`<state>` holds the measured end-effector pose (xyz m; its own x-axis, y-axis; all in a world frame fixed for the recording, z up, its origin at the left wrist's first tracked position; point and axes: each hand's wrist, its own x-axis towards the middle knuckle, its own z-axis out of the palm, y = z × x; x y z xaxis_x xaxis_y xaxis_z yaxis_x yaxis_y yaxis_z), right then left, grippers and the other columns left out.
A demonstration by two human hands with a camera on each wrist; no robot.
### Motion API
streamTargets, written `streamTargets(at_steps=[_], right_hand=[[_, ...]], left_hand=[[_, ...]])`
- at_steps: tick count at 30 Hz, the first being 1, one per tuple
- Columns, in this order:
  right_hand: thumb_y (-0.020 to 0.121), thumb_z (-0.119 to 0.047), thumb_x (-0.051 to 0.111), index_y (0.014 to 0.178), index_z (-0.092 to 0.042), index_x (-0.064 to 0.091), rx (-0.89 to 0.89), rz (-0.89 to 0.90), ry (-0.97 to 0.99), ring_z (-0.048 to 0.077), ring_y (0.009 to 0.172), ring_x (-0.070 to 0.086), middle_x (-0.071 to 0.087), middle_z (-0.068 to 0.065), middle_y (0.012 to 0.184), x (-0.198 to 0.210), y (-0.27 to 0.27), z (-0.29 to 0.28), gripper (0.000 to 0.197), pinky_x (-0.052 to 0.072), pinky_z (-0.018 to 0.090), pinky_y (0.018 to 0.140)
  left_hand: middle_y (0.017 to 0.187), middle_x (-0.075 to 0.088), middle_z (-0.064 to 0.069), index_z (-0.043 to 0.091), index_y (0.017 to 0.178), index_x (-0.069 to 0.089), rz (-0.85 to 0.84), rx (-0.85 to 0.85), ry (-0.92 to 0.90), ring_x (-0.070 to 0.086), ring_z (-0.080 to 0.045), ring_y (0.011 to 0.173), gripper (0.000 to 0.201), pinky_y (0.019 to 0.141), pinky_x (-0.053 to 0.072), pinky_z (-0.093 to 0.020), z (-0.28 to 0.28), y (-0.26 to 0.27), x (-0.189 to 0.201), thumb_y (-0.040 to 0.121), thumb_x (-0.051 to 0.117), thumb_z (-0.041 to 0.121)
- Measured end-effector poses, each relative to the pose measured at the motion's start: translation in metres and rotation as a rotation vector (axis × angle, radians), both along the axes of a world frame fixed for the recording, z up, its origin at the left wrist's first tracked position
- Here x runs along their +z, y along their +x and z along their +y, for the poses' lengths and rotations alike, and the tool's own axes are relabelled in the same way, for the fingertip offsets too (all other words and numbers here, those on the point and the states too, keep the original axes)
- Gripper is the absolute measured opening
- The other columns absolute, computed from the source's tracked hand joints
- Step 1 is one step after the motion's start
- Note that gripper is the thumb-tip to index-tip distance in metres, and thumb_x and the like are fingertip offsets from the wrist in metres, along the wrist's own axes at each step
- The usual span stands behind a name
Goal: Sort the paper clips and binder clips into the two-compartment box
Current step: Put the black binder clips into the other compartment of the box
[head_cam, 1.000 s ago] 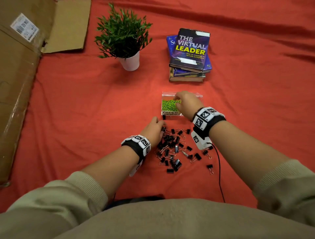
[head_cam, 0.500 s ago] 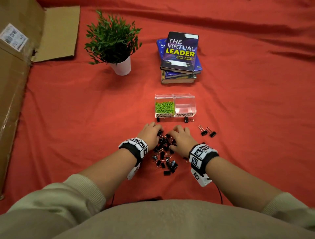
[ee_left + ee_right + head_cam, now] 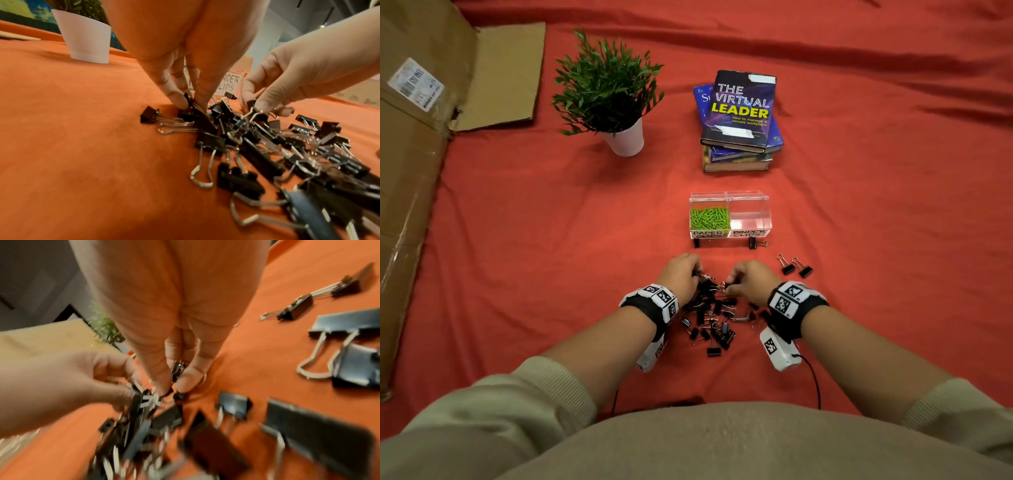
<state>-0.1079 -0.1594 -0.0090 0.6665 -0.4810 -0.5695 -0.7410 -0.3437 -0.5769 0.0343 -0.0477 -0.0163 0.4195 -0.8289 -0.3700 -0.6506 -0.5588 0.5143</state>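
Note:
A clear two-compartment box [image 3: 730,197] stands mid-cloth; green paper clips [image 3: 709,218] fill its left half, and its right half, labelled binder clips, looks empty. Black binder clips [image 3: 710,313] lie heaped just in front of me. My left hand [image 3: 681,274] is at the heap's far left edge, its fingertips [image 3: 180,99] pinching a binder clip [image 3: 190,101]. At the far right edge my right hand [image 3: 751,279] pinches another binder clip [image 3: 177,369] between thumb and finger. Two binder clips [image 3: 795,266] lie apart to the right, and two more [image 3: 753,244] rest against the box front.
A potted plant [image 3: 607,92] and a stack of books [image 3: 739,120] stand beyond the box on the red cloth [image 3: 551,240]. Flattened cardboard [image 3: 410,164] runs along the left edge. A black cable [image 3: 815,380] trails from my right wrist.
My right hand came back from the box to the heap's far edge. Both hands now pinch clips at the heap. Two clips lie apart on the right where there were none.

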Motion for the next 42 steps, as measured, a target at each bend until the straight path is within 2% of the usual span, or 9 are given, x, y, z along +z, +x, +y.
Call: streamTargets(at_steps=[8,13,20,24,27,30,33,37,42], right_hand=[[0.077,-0.002,0.072,0.077,-0.011,0.061,-0.33,-0.259,0.047,0.013,0.055,0.054,0.061,0.005,0.071,0.055,0.018,-0.073,0.014,0.048,0.015,0.05],[0.079,-0.009,0.069,0.087,-0.008,0.067,-0.233,-0.184,-0.205,0.027,0.078,0.065,0.067,0.01,0.082,0.045,0.038,-0.094,0.008,0.052,0.034,0.072],[0.082,-0.007,0.063,0.099,-0.008,0.068,-0.385,-0.254,-0.261,0.018,0.085,0.059,0.07,0.01,0.099,0.042,0.005,-0.098,0.018,0.046,0.027,0.08],[0.083,-0.017,0.061,0.103,-0.012,0.064,-0.284,0.063,-0.298,0.025,0.099,0.06,0.066,0.011,0.109,0.023,-0.039,-0.089,0.021,0.046,0.032,0.087],[0.081,-0.034,0.065,0.118,-0.015,0.054,-0.145,0.259,-0.337,0.031,0.115,0.046,0.049,0.011,0.124,0.008,-0.058,-0.072,0.043,0.041,0.039,0.098],[0.08,-0.034,0.068,0.123,-0.014,0.05,-0.137,0.211,-0.367,0.031,0.118,0.04,0.041,0.011,0.127,-0.002,-0.064,-0.059,0.051,0.04,0.04,0.101],[0.082,-0.024,0.065,0.118,-0.01,0.052,-0.109,0.174,-0.38,0.031,0.116,0.041,0.044,0.011,0.123,-0.007,-0.064,-0.056,0.041,0.041,0.04,0.1],[0.077,-0.023,0.064,0.108,-0.01,0.057,-0.088,0.134,-0.355,0.031,0.11,0.04,0.047,0.01,0.114,-0.01,-0.066,-0.052,0.034,0.04,0.038,0.096],[0.075,-0.02,0.064,0.099,-0.013,0.055,-0.038,0.097,-0.375,0.026,0.106,0.039,0.046,0.007,0.107,-0.011,-0.071,-0.044,0.027,0.041,0.034,0.089]], left_hand=[[0.094,0.07,-0.007,0.01,0.089,0.068,0.12,0.226,-0.038,0.056,-0.013,0.077,0.01,0.07,0.044,-0.02,-0.006,0.0,0.009,0.082,0.067,0.003],[0.092,0.068,-0.005,0.01,0.09,0.069,0.16,0.232,-0.08,0.057,-0.013,0.076,0.01,0.07,0.047,-0.021,-0.026,-0.005,0.028,0.081,0.07,0.006],[0.091,0.07,-0.007,0.009,0.089,0.067,0.183,0.166,-0.199,0.063,-0.017,0.08,0.01,0.078,0.055,-0.028,-0.079,-0.004,0.056,0.081,0.069,0.004],[0.083,0.068,-0.002,0.012,0.087,0.066,0.14,0.122,-0.209,0.059,-0.013,0.07,0.009,0.056,0.044,-0.012,-0.119,-0.002,0.058,0.081,0.067,0.005],[0.078,0.062,0.0,0.009,0.092,0.065,0.106,0.103,-0.185,0.054,-0.01,0.063,0.008,0.046,0.035,-0.007,-0.138,-0.004,0.054,0.083,0.065,0.006],[0.093,0.062,-0.005,0.009,0.102,0.063,0.072,0.082,-0.168,0.058,-0.017,0.081,0.017,0.067,0.049,-0.022,-0.143,-0.009,0.048,0.085,0.065,0.008],[0.111,0.06,-0.007,0.012,0.104,0.063,-0.069,-0.068,-0.242,0.054,-0.023,0.106,0.02,0.094,0.045,-0.035,-0.133,-0.019,0.038,0.085,0.065,0.013],[0.108,0.057,-0.006,0.012,0.1,0.063,-0.147,-0.334,-0.236,0.056,-0.025,0.101,0.015,0.085,0.051,-0.042,-0.106,-0.044,0.021,0.087,0.054,0.011],[0.148,0.033,-0.011,0.004,0.139,0.037,-0.241,-0.508,0.053,0.035,-0.029,0.134,0.049,0.104,0.042,-0.043,-0.088,-0.064,0.006,0.091,0.045,0.001]])
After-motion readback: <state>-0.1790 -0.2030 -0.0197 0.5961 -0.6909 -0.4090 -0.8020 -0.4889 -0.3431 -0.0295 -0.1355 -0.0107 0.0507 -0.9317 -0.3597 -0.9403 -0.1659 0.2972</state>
